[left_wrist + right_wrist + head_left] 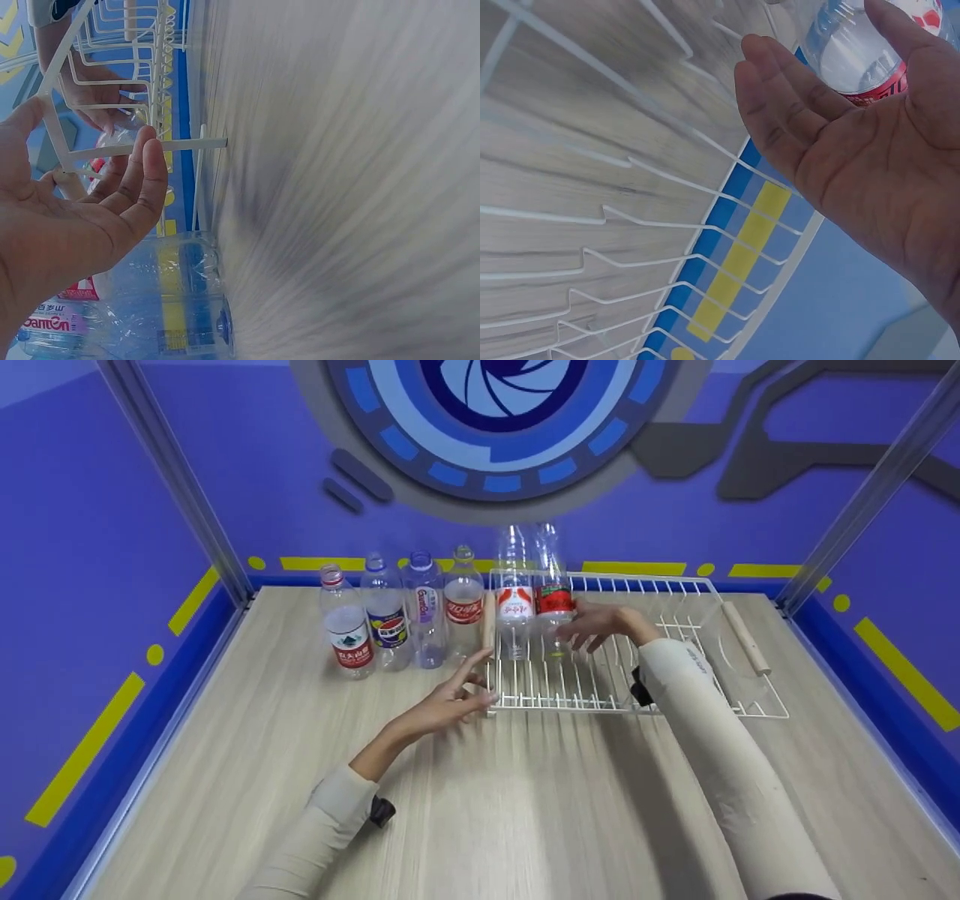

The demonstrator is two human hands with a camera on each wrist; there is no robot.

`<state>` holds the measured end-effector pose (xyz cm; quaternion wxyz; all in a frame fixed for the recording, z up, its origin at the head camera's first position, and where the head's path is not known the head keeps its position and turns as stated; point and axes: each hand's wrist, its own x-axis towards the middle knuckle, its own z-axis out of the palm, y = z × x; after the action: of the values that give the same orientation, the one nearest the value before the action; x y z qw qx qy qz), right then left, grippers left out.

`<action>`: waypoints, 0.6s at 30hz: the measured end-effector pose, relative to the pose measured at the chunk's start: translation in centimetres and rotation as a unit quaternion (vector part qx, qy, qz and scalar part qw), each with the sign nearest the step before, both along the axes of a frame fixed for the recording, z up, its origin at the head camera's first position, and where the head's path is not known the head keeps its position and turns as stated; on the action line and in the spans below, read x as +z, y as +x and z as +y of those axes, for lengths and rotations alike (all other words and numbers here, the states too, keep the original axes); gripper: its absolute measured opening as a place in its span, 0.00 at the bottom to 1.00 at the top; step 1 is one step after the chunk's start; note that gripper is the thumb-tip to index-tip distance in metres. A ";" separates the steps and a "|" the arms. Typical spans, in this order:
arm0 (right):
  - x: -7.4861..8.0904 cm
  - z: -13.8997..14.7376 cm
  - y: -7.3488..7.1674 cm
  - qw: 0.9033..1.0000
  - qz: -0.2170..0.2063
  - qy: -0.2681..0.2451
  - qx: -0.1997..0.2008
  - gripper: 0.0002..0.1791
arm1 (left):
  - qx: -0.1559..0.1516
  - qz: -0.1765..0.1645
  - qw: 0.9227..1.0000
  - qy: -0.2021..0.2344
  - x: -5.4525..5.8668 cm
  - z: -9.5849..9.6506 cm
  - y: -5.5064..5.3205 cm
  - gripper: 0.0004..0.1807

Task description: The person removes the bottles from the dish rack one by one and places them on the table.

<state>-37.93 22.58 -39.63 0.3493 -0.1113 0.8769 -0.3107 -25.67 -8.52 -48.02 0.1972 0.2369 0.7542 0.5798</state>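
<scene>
My left hand point(442, 705) is at the near left corner of a white wire rack point(570, 708). Its thumb touches the frame, and the fingers are spread beside the rack's left end. Inside the rack, a clear bottle with a red label point(555, 600) stands upright next to a bottle with a white and red label point(514, 604). Beside the red-labelled one is my right hand point(600, 622), its fingers extended and not closed round it. In the right wrist view, that palm point(885, 157) lies in front of a clear bottle point(847, 56), partly hiding it.
Left of the rack, several emptied plastic bottles stand in a row, among them a red-labelled cola bottle point(463, 611) and a red-capped-ring bottle point(349, 641). Wooden handles point(746, 637) are on the rack's ends. Blue panels point(247, 532) enclose the wooden tabletop point(465, 825).
</scene>
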 end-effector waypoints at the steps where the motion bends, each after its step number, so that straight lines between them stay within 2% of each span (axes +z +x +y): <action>1: 0.1 0.2 0.1 1.000 -0.001 -0.004 -0.005 0.43 | 0.000 0.001 1.000 0.000 0.0 0.0 0.0 0.44; 10: 1.1 3.8 0.7 0.997 0.024 -0.063 -0.032 0.40 | -0.007 0.002 1.000 -0.003 0.1 0.1 0.0 0.41; 18: 1.7 7.7 1.4 0.988 0.044 -0.119 -0.089 0.37 | -0.005 -0.001 1.000 -0.002 0.3 0.1 0.1 0.41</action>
<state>-36.56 30.25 -37.95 0.2652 -0.0871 0.8549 -0.4372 -25.59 -8.42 -47.74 0.2012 0.2400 0.7537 0.5779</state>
